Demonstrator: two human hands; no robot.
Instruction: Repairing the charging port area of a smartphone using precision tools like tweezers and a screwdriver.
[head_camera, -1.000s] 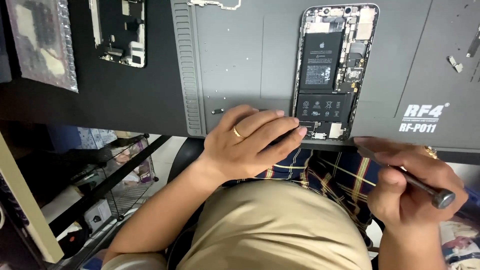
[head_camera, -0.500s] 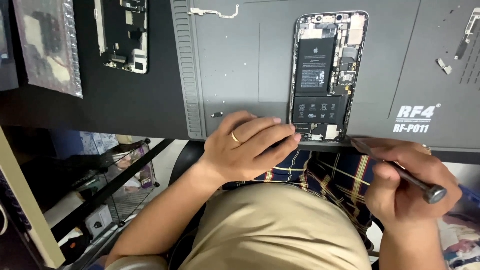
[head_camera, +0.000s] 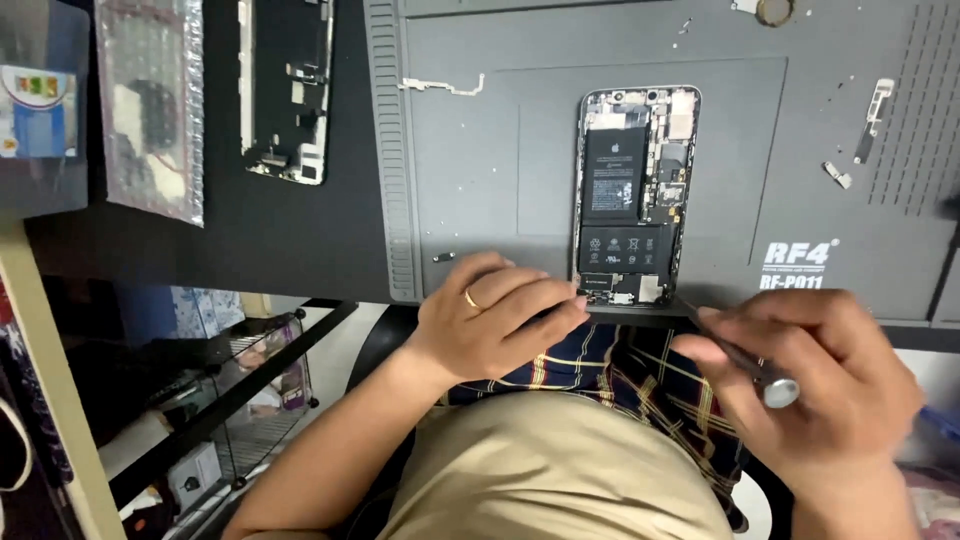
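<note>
At the far left of the dark desk lie a bubble-wrap bag (head_camera: 150, 105) and, just right of it, a detached phone frame (head_camera: 285, 90) with bare circuitry. Next comes the ribbed edge of the grey repair mat (head_camera: 480, 200), with a thin metal bracket (head_camera: 440, 86) near its top and a tiny dark part (head_camera: 443, 257) close to the front edge. The left hand (head_camera: 495, 320), a ring on one finger, lies curled on the mat's front edge, fingertips touching the bottom left corner of the opened phone (head_camera: 632, 195); it grasps nothing. That phone lies flat mid-mat, back off, battery and boards showing. The right hand (head_camera: 810, 385) pinches a slim screwdriver (head_camera: 740, 352) between thumb and fingers, its tip seemingly just at the phone's bottom right corner, though blur hides the contact. Small loose metal pieces (head_camera: 872, 125) rest on the mat's right. Against half a second ago, the right hand has risen closer to the phone's lower edge, while the left has barely shifted.
</note>
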